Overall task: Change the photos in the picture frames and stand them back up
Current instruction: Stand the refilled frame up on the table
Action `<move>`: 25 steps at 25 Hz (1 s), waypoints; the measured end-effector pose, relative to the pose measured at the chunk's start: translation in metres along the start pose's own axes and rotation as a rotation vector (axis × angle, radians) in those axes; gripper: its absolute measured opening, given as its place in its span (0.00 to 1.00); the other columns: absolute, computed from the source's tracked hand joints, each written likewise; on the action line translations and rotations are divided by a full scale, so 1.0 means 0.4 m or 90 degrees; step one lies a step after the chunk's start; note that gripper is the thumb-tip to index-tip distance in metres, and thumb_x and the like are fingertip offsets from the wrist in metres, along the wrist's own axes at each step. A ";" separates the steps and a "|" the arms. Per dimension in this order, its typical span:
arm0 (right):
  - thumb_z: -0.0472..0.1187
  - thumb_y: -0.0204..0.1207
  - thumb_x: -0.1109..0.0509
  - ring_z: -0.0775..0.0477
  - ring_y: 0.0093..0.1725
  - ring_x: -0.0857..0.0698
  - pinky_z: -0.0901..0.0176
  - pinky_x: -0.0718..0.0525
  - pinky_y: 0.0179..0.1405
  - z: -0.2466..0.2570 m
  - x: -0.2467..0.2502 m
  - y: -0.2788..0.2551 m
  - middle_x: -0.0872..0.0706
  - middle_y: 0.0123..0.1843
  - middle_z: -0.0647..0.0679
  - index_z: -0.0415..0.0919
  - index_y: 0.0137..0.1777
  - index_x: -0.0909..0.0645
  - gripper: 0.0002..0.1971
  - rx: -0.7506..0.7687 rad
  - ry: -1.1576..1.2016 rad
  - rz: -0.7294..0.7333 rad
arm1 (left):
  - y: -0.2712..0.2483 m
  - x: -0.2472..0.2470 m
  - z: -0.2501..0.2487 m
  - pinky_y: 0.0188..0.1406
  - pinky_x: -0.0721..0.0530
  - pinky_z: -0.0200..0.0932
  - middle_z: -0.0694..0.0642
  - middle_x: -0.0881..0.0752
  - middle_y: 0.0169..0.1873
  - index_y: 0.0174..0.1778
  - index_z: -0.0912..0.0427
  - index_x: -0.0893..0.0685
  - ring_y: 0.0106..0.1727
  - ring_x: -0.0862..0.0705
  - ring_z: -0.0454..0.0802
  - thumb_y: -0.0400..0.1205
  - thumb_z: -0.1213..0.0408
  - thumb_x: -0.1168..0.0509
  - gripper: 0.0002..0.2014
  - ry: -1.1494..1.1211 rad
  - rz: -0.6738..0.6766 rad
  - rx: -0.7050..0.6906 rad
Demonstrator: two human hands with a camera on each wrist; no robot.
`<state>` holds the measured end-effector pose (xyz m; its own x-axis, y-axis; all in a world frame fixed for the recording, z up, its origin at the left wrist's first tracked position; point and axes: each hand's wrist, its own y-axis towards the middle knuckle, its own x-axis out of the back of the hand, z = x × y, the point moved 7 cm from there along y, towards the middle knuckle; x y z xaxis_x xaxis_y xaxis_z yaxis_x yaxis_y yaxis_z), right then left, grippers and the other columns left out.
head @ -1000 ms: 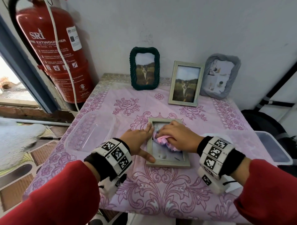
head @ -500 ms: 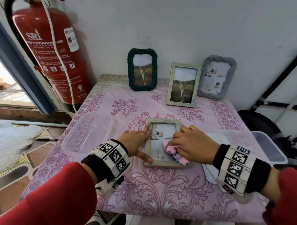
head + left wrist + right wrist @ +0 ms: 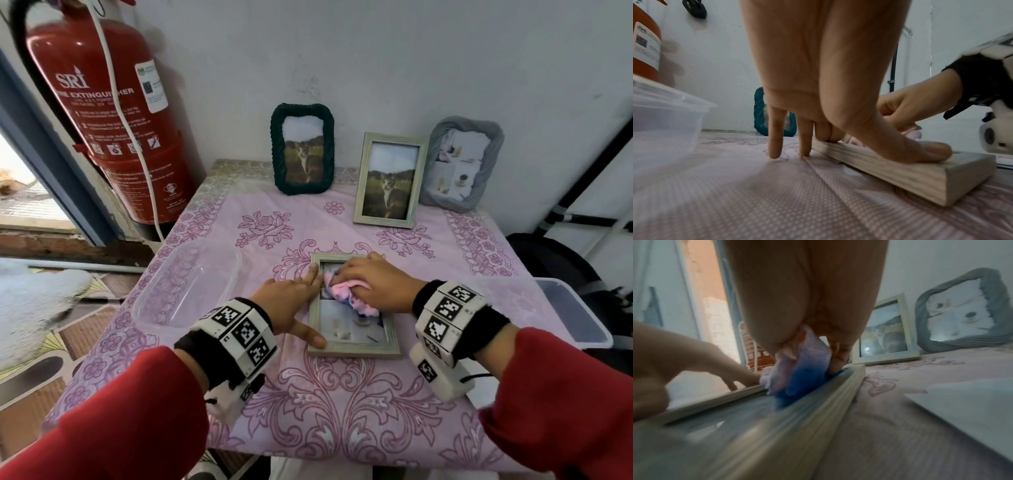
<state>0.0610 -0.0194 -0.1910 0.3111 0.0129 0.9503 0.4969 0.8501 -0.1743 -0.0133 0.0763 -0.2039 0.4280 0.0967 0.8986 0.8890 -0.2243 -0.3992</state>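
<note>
- Head view showed us the table (image 3: 462, 281) under its pink floral cloth, with a red fire extinguisher (image 3: 113, 113) at the far left corner and three frames standing at the back wall.
- Of those, we saw the green rope frame (image 3: 303, 149) and the upright wooden frame (image 3: 390, 180) holding the same cat photo, while the grey fabric frame (image 3: 462, 164) held a pale still-life print.
- We judged the task part done: the flat wooden frame (image 3: 352, 347) lay face up near the table's middle with a pale print behind its glass, not yet stood up. Which standing frames had new photos we could not tell.
- A clear plastic container (image 3: 185, 284) sat just left of the flat frame, and a white sheet (image 3: 970, 404) lay just right of it; we could not tell if it was a photo.
- Our left hand (image 3: 291, 301) lay flat, fingers straight. Left wrist view alone showed the thumb and two fingertips pressing the frame's left rail (image 3: 900, 170), the other two fingers on the cloth.
- Our right hand (image 3: 376, 284) was curled round a pink cloth (image 3: 346, 291), pressing it on the glass near the frame's far end. Right wrist view alone showed the cloth's blue underside.
</note>
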 end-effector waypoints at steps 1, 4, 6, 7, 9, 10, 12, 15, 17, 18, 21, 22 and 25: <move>0.34 0.77 0.42 0.46 0.66 0.26 0.57 0.40 0.59 0.018 -0.008 -0.007 0.20 0.69 0.49 0.48 0.65 0.19 0.20 0.014 0.004 0.003 | -0.001 0.000 -0.001 0.75 0.33 0.57 0.53 0.62 0.83 0.83 0.57 0.59 0.79 0.36 0.52 0.69 0.36 0.32 0.56 0.002 0.001 0.003; 0.34 0.78 0.43 0.45 0.58 0.29 0.59 0.38 0.55 0.063 -0.031 -0.053 0.22 0.70 0.52 0.50 0.66 0.20 0.20 0.037 0.015 -0.008 | -0.003 0.000 -0.003 0.75 0.33 0.56 0.52 0.62 0.83 0.82 0.57 0.60 0.80 0.36 0.52 0.70 0.37 0.32 0.57 -0.005 0.005 0.008; 0.35 0.78 0.41 0.47 0.55 0.31 0.64 0.41 0.48 0.076 -0.034 -0.094 0.22 0.71 0.53 0.50 0.66 0.20 0.20 0.049 0.025 -0.010 | -0.006 0.002 -0.003 0.76 0.33 0.54 0.52 0.63 0.82 0.82 0.57 0.61 0.80 0.37 0.52 0.70 0.38 0.31 0.56 -0.011 0.002 0.009; 0.36 0.79 0.41 0.47 0.55 0.31 0.64 0.41 0.48 0.077 -0.031 -0.111 0.22 0.71 0.54 0.50 0.66 0.20 0.19 0.048 0.038 -0.007 | -0.007 0.003 -0.002 0.76 0.34 0.54 0.51 0.63 0.82 0.82 0.56 0.61 0.80 0.37 0.51 0.70 0.38 0.31 0.56 -0.016 0.001 0.009; 0.35 0.79 0.39 0.47 0.61 0.27 0.62 0.40 0.55 0.077 -0.023 -0.136 0.22 0.71 0.54 0.49 0.67 0.20 0.19 0.034 0.082 0.001 | -0.008 0.002 -0.001 0.77 0.35 0.54 0.50 0.63 0.82 0.82 0.55 0.62 0.80 0.38 0.51 0.71 0.39 0.31 0.56 -0.027 0.000 0.011; 0.35 0.79 0.39 0.48 0.63 0.26 0.61 0.39 0.60 0.077 -0.017 -0.143 0.21 0.71 0.53 0.47 0.67 0.20 0.18 0.023 0.111 0.001 | -0.009 0.002 0.000 0.77 0.35 0.54 0.49 0.63 0.82 0.82 0.54 0.62 0.81 0.39 0.51 0.71 0.39 0.31 0.56 -0.030 -0.002 0.013; 0.34 0.78 0.35 0.50 0.65 0.25 0.59 0.37 0.68 0.077 -0.007 -0.157 0.20 0.69 0.52 0.46 0.67 0.20 0.19 -0.009 0.188 -0.007 | -0.010 -0.002 0.002 0.77 0.35 0.54 0.49 0.63 0.82 0.82 0.54 0.62 0.81 0.39 0.50 0.71 0.39 0.31 0.55 -0.035 -0.008 0.016; 0.32 0.78 0.35 0.51 0.62 0.22 0.64 0.28 0.63 0.063 0.017 -0.177 0.18 0.62 0.46 0.40 0.61 0.17 0.14 -0.052 0.330 -0.080 | -0.012 -0.002 0.005 0.77 0.37 0.55 0.48 0.61 0.83 0.83 0.53 0.58 0.82 0.41 0.49 0.70 0.39 0.30 0.55 -0.052 -0.043 0.019; 0.32 0.79 0.36 0.51 0.56 0.22 0.70 0.28 0.54 0.050 0.036 -0.189 0.21 0.56 0.44 0.38 0.56 0.16 0.10 -0.077 0.322 -0.166 | -0.020 0.011 0.004 0.77 0.37 0.53 0.50 0.54 0.83 0.83 0.52 0.50 0.81 0.41 0.53 0.68 0.39 0.28 0.53 -0.045 -0.095 0.021; 0.32 0.78 0.35 0.51 0.53 0.23 0.74 0.29 0.50 0.043 0.042 -0.193 0.24 0.55 0.43 0.38 0.54 0.17 0.09 -0.095 0.314 -0.204 | -0.026 0.018 0.000 0.75 0.36 0.52 0.52 0.48 0.83 0.82 0.51 0.44 0.79 0.39 0.55 0.66 0.39 0.28 0.51 -0.033 -0.123 0.019; 0.35 0.72 0.28 0.53 0.47 0.25 0.80 0.27 0.44 0.026 0.040 -0.203 0.31 0.53 0.47 0.40 0.55 0.23 0.13 -0.148 0.314 -0.263 | -0.046 0.021 -0.014 0.70 0.34 0.49 0.55 0.31 0.74 0.73 0.46 0.27 0.71 0.34 0.55 0.67 0.39 0.28 0.38 -0.048 -0.161 0.023; 0.36 0.71 0.27 0.54 0.44 0.25 0.79 0.26 0.42 0.020 0.035 -0.205 0.32 0.53 0.48 0.40 0.57 0.25 0.16 -0.164 0.317 -0.272 | -0.051 0.020 -0.020 0.68 0.32 0.49 0.55 0.27 0.67 0.69 0.46 0.22 0.68 0.32 0.53 0.70 0.40 0.30 0.31 -0.073 -0.171 0.031; 0.40 0.67 0.23 0.59 0.39 0.28 0.74 0.29 0.36 0.003 0.020 -0.207 0.28 0.49 0.49 0.41 0.61 0.30 0.25 -0.215 0.343 -0.287 | -0.058 0.026 -0.047 0.55 0.24 0.47 0.59 0.19 0.44 0.44 0.56 0.13 0.49 0.24 0.53 0.82 0.48 0.40 0.17 -0.233 -0.228 0.038</move>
<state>0.0216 -0.0890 -0.1687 0.3277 -0.6266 0.7071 0.8621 0.5046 0.0476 -0.0324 0.0642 -0.1820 0.1142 0.4924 0.8628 0.9934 -0.0603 -0.0971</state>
